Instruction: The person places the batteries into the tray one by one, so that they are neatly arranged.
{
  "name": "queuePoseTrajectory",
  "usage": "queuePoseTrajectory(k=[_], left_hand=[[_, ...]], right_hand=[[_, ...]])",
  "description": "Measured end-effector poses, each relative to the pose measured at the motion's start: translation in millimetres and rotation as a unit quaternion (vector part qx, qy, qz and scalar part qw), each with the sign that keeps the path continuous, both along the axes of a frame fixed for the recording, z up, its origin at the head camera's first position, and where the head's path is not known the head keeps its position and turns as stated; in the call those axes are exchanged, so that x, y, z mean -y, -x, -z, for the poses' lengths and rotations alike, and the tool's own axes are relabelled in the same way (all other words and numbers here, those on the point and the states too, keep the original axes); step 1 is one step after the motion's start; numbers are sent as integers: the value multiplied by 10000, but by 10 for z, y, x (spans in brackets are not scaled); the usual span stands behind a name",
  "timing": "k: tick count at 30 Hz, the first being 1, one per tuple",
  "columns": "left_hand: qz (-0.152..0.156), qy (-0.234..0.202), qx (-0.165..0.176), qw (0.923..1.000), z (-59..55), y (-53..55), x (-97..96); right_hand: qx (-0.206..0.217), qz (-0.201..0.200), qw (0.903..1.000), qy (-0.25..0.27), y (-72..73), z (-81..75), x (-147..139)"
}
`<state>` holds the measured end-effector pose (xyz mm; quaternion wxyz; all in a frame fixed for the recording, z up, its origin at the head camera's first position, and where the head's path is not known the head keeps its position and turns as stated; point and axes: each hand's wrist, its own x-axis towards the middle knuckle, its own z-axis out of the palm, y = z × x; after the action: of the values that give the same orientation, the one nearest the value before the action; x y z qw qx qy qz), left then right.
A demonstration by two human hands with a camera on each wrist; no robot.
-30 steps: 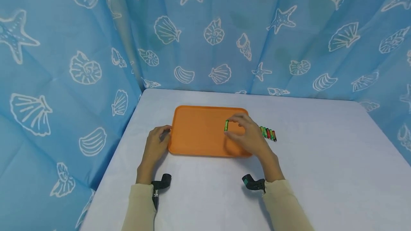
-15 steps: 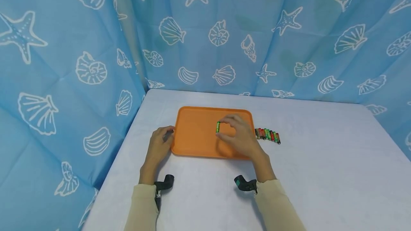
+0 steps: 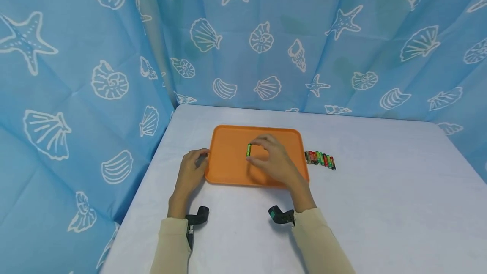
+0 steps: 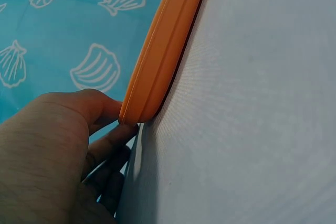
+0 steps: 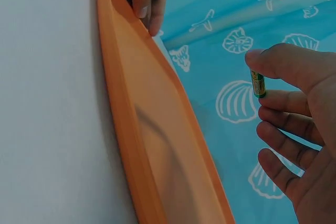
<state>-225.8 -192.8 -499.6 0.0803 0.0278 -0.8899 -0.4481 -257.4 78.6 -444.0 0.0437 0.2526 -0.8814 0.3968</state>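
Observation:
My right hand (image 3: 277,163) pinches a small green battery (image 3: 249,150) between thumb and forefinger, holding it by its two ends above the orange tray (image 3: 227,153). The right wrist view shows this battery (image 5: 258,84) with a gold band, and the other fingers spread loosely below it. At the tray's left side my left hand (image 3: 190,173) grips the rim near its front corner. Up close in the left wrist view, the thumb and a finger meet the tray's rim (image 4: 152,77). Nothing lies on the visible part of the tray floor.
Several red, green and dark batteries (image 3: 320,160) lie side by side in a row just right of the tray. A white cloth covers the table (image 3: 384,198). Behind and to the left hangs a blue curtain (image 3: 236,28) with shell and starfish prints.
My right hand has carried the battery leftward over the tray, from its right part towards the middle. More of the battery row now shows. The left hand stays at the rim.

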Motion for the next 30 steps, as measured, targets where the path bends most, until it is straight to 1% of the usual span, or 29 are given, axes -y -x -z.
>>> queuePoseTrajectory(k=[9, 16, 19, 24, 26, 30], left_hand=[[-36, -7, 117, 9999, 12, 4, -18], [-80, 35, 70, 9999, -2, 3, -7], [-83, 34, 56, 9999, -3, 4, -10], [-88, 61, -43, 9999, 20, 5, -3], [-73, 52, -134, 9999, 24, 7, 0], [-13, 54, -300, 9995, 29, 23, 3]], right_hand=[[61, -117, 9998, -119, 26, 17, 156], [84, -161, 9998, -127, 74, 61, 318], [84, -229, 9997, -67, 107, 124, 396], [97, -456, 9989, 81, 171, 270, 531], [91, -526, 9985, 106, 189, 315, 580], [72, -539, 9985, 57, 207, 375, 660]])
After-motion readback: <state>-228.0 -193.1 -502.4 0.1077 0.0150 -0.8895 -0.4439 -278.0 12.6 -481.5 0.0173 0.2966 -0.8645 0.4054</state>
